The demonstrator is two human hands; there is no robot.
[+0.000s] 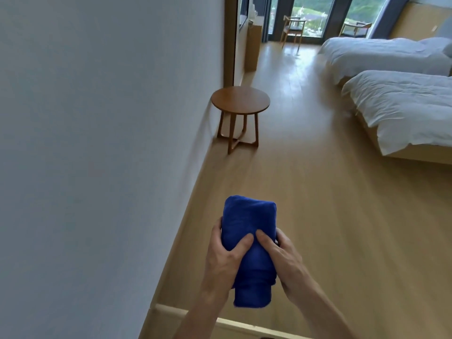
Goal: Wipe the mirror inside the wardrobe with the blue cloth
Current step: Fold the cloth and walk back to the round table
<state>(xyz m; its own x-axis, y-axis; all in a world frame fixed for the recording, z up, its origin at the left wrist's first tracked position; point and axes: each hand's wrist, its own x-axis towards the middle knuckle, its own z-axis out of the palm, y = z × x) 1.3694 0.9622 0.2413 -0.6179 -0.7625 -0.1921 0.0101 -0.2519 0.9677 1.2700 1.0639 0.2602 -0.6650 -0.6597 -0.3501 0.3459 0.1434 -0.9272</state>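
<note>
Blue cloth (249, 216) (above wooden floor (318, 192)) gripped by left hand (225, 260), right hand (282, 260).

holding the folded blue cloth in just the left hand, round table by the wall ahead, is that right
Not quite. The head view shows both hands on the folded blue cloth: the left hand and the right hand each grip it, thumbs on top. The round table does stand by the wall ahead.

Soft daylight from far windows (315, 11); slight blur, wide-angle edge distortion.
</note>
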